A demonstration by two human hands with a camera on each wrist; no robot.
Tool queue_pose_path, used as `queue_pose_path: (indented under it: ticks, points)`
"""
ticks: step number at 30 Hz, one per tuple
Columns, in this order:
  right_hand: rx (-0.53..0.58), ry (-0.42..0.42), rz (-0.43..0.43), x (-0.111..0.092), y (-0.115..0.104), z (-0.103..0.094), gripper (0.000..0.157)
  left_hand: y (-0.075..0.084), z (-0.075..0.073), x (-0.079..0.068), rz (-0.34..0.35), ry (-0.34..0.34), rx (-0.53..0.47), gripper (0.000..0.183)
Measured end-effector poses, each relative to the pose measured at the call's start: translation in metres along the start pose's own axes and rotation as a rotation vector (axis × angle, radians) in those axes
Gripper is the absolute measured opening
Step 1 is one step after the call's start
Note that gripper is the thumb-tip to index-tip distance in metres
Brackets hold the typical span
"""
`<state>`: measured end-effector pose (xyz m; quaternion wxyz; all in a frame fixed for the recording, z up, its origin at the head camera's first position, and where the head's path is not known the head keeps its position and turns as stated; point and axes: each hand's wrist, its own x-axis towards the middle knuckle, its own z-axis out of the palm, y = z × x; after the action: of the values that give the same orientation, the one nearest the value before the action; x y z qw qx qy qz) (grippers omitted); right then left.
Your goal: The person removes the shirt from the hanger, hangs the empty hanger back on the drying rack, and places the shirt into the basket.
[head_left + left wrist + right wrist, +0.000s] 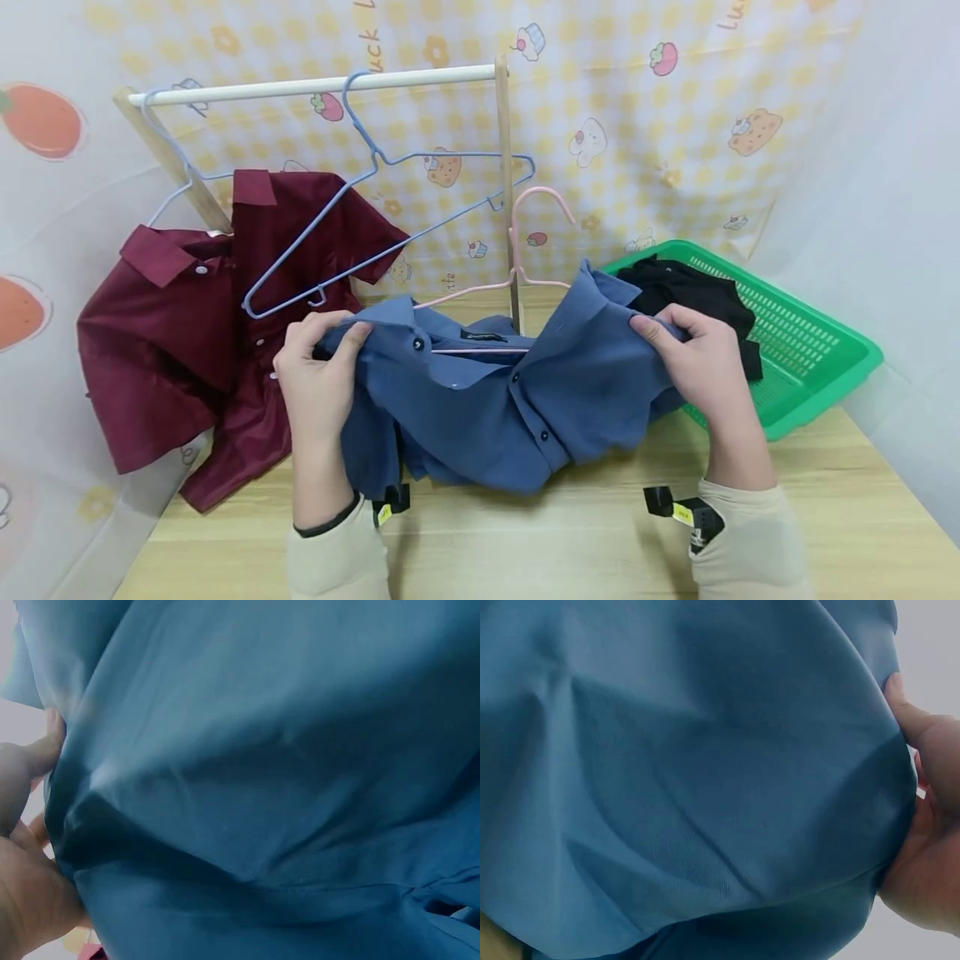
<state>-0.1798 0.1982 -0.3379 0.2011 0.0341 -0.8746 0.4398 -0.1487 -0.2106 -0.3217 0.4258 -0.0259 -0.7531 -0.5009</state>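
Note:
A blue button-up shirt (457, 408) hangs between my two hands above the table. My left hand (318, 367) pinches its shoulder on the left, thumb in front. On the other side my right hand (701, 354) pinches the opposite shoulder the same way. A pink hanger (515, 250) sits inside the shirt; its hook rises above the collar and its lower bar shows through the neck opening. Blue cloth fills most of both wrist views, with the left thumb (52, 735) and right thumb (901, 705) at the shirt's edges.
A rack with a white rail (300, 87) carries a maroon shirt (165, 333) on a blue hanger and a second, bare blue hanger (315, 225). At the right, a green basket (832, 392) holds black clothing (690, 292). The wooden table (525, 542) lies below.

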Motion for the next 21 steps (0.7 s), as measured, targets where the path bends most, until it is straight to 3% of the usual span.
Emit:
queue_pose_path:
  ticks: [5, 13, 21]
  points:
    - [-0.035, 0.003, -0.046, -0.005, -0.007, 0.004, 0.038, -0.003, -0.003, -0.008, -0.066, 0.014, 0.004, 0.010]
    - [-0.022, 0.026, -0.198, -0.008, -0.024, 0.010, 0.018, -0.002, 0.002, -0.011, -0.039, -0.014, -0.012, 0.013]
    - [0.017, -0.005, -0.137, -0.010, -0.036, 0.013, 0.026, -0.003, 0.008, -0.010, -0.010, -0.056, -0.035, 0.012]
